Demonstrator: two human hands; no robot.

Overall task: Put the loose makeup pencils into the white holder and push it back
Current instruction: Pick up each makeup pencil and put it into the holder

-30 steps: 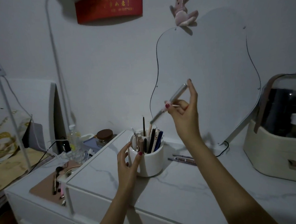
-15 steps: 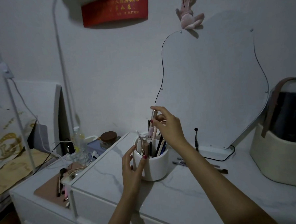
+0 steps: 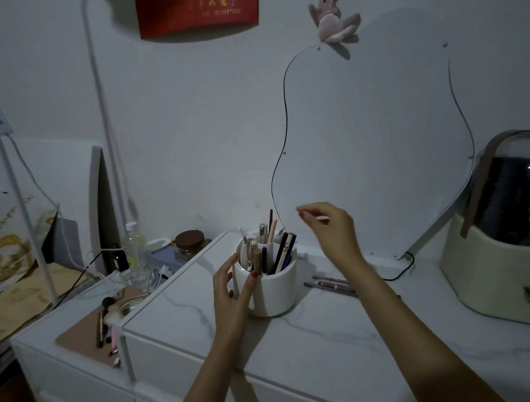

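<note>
The white holder [image 3: 276, 295] stands on the marble dresser top [image 3: 310, 336], filled with several pencils and brushes [image 3: 271, 252]. My left hand [image 3: 231, 291] cups its left side, thumb and fingers touching the wall. My right hand [image 3: 329, 228] hovers above and to the right of the holder with fingers loosely apart and nothing in it. A few loose makeup pencils [image 3: 329, 285] lie on the top just right of the holder, partly hidden behind my right forearm.
A wavy mirror [image 3: 378, 152] leans against the wall behind the holder. A cream cosmetics case [image 3: 500, 268] sits at the right. On the lower left surface lie a pink mat with brushes [image 3: 95, 329], a jar [image 3: 189, 240], a bottle and cables.
My right hand carried a pencil down into the holder, let it go, and has drawn back up and to the right. My left hand has stayed on the holder.
</note>
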